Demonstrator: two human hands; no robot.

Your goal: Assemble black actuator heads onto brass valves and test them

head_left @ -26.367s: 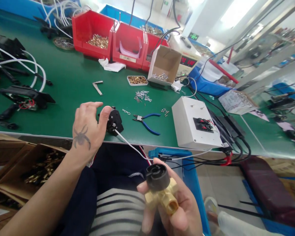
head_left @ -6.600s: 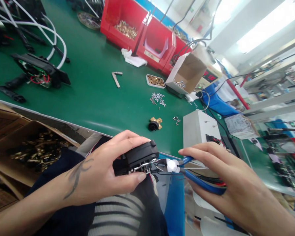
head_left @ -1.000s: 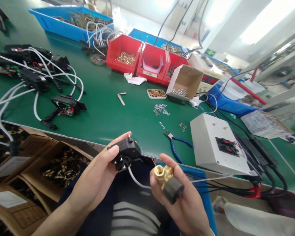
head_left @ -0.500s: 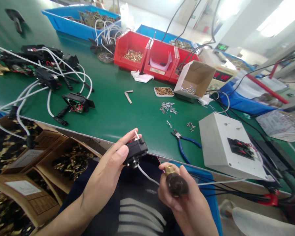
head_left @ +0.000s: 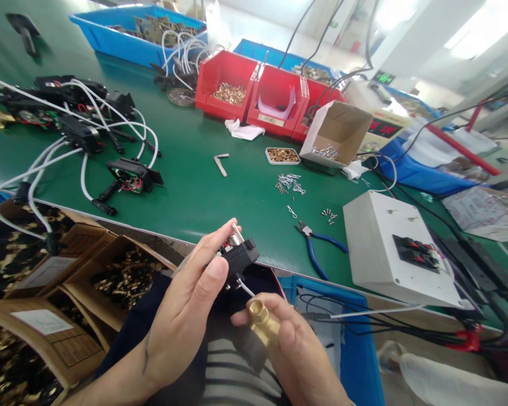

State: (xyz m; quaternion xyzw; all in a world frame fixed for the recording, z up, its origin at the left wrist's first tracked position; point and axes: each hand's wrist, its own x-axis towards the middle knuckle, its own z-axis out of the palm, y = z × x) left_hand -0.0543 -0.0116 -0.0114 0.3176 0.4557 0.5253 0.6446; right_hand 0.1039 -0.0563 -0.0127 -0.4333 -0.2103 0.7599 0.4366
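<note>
My left hand (head_left: 186, 304) grips a small black plastic module (head_left: 238, 255) with a metal pin at its top and a white wire trailing from its underside. It sits just off the near edge of the green table (head_left: 203, 186). My right hand (head_left: 292, 344) is closed around a brass valve fitting (head_left: 262, 321), its threaded end pointing up toward the black module, a few centimetres below it. Both hands hover over my lap.
Blue-handled pliers (head_left: 315, 248) lie on the mat beside a white switch box (head_left: 389, 248). Loose metal clips (head_left: 290, 183), a small tray of brass parts (head_left: 281, 155), a cardboard box (head_left: 336, 138) and red bins (head_left: 254, 96) stand further back. Wired black assemblies (head_left: 131, 175) lie left; cartons of brass parts (head_left: 122, 276) below.
My right hand has turned the brass fitting so its brass end faces up, and moved it left, closer under the black module. The left hand tilted the module slightly.
</note>
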